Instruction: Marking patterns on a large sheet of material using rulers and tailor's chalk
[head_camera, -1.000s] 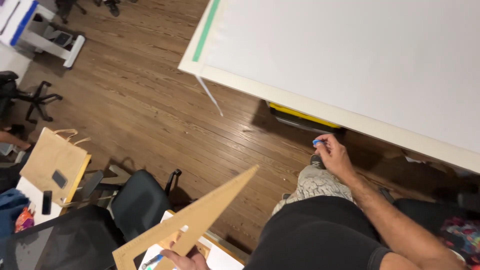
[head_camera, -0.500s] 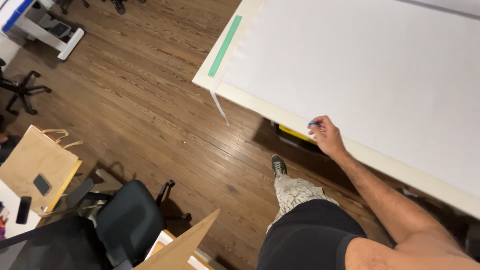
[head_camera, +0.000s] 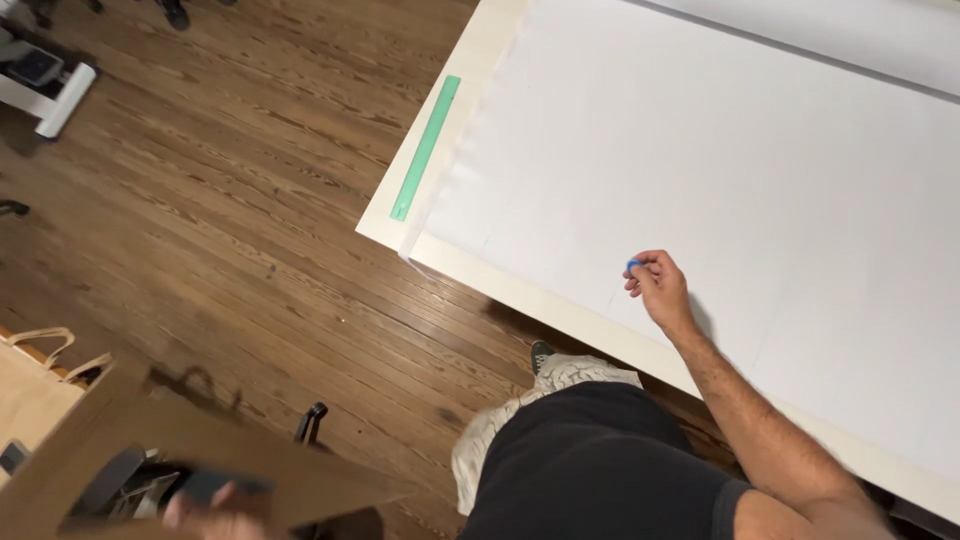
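looking down at the big table (head_camera: 480, 60) here, we've got our right hand (head_camera: 658, 288) out over the large white sheet (head_camera: 720, 170) that covers nearly all of it. fingers are curled in tight, pinching a small blue thing (head_camera: 633, 265) at the tips, maybe a bit of chalk or a marker cap, too small to say for sure. the hand sits on the sheet near the table's front edge, blue thing touching or just about touching the surface.

our left hand (head_camera: 215, 510) is down at the bottom of the view, blurry, with a big flat piece of brown cardboard (head_camera: 180, 450) across it. fingers look wrapped around something dark under the board's edge, but we honestly can't tell how closed that hand is or whether the grip is on the board.

handling-wise, our guess is the blue thing is light and hard, so a fingertip pinch is plenty. the white sheet looks thin and floppy, hanging a little loose at its left corner, so it'd probably crease if grabbed carelessly; better taken by an edge or corner. the cardboard seems stiff but light, and awkward because of its size, so along an edge near the middle feels right.

other stuff: a green ruler (head_camera: 427, 146) lying on the table's bare strip just left of the sheet, wooden floor (head_camera: 220, 200) below, and paper bags (head_camera: 35, 385) at the far left.
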